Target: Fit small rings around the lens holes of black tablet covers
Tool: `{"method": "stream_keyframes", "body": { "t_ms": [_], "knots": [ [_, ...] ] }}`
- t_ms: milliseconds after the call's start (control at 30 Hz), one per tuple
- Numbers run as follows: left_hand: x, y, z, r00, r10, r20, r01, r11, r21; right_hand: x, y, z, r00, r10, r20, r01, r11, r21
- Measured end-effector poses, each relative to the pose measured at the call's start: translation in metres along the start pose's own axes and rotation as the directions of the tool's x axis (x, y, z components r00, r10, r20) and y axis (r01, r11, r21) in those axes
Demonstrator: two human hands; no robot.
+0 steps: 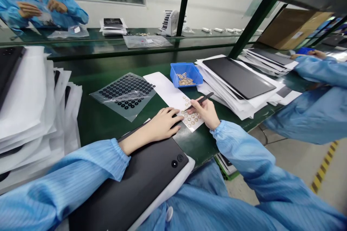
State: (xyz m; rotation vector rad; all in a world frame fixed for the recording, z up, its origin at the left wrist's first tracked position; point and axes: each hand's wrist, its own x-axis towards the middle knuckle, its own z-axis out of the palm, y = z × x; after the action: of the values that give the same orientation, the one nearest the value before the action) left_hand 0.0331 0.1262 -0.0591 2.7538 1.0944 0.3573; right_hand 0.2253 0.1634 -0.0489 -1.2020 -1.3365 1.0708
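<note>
My right hand pinches a pair of black tweezers, their tip down among small gold rings laid out on a white paper strip. Fingers spread, my left hand rests near the strip's left edge, its fingertips at the paper. Under my left forearm lies a dark flat panel with two round camera openings at one corner, on white wrapping. Beyond my hands stands a blue bin with many loose gold rings in it. A clear sheet carries rows of black rings to the left.
Wrapped panels are stacked at left and at right. A green shelf post slants up behind the right stack. Co-workers in blue sit across the bench and at far right. A cardboard box stands behind.
</note>
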Motion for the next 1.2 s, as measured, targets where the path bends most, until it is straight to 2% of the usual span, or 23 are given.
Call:
{"method": "stream_keyframes", "body": {
  "t_ms": [100, 267, 333, 400, 533, 633, 733, 833, 1200],
  "knots": [
    [0.001, -0.001, 0.000, 1.000, 0.003, -0.009, -0.003, 1.000, -0.023, -0.021, -0.012, 0.001, 1.000, -0.019, 0.008, 0.018, 0.996, 0.088],
    [0.002, -0.005, -0.001, 0.999, -0.004, -0.046, 0.000, 0.997, -0.082, -0.094, -0.020, 0.009, 0.999, 0.025, 0.046, -0.035, 0.976, 0.216],
    [-0.007, -0.001, -0.005, 0.997, -0.016, -0.081, 0.007, 0.994, -0.109, -0.116, -0.014, 0.013, 0.998, 0.057, 0.032, -0.063, 0.968, 0.241],
    [-0.028, 0.010, -0.011, 0.993, -0.029, -0.118, 0.012, 0.990, -0.141, -0.127, -0.007, 0.016, 0.997, 0.071, 0.014, -0.073, 0.968, 0.240],
    [-0.083, 0.045, -0.019, 0.986, -0.064, -0.155, 0.028, 0.974, -0.223, -0.128, 0.000, 0.016, 0.996, 0.087, 0.023, -0.090, 0.987, 0.130],
    [-0.108, 0.065, -0.018, 0.994, 0.023, -0.110, -0.036, 0.992, -0.123, -0.127, -0.003, 0.013, 0.995, 0.087, 0.043, -0.091, 0.993, 0.077],
    [-0.109, 0.070, -0.015, 0.994, 0.104, -0.043, -0.106, 0.993, -0.044, -0.128, -0.005, 0.012, 0.994, 0.104, 0.040, -0.107, 0.992, 0.064],
    [-0.104, 0.069, -0.013, 0.996, 0.094, -0.001, -0.094, 0.994, -0.052, -0.129, -0.006, 0.013, 0.994, 0.108, 0.033, -0.109, 0.993, 0.044],
    [-0.105, 0.070, -0.011, 0.996, 0.083, -0.013, -0.084, 0.995, -0.058, -0.129, -0.008, 0.014, 0.996, 0.090, 0.017, -0.090, 0.996, 0.004]
  ]
}}
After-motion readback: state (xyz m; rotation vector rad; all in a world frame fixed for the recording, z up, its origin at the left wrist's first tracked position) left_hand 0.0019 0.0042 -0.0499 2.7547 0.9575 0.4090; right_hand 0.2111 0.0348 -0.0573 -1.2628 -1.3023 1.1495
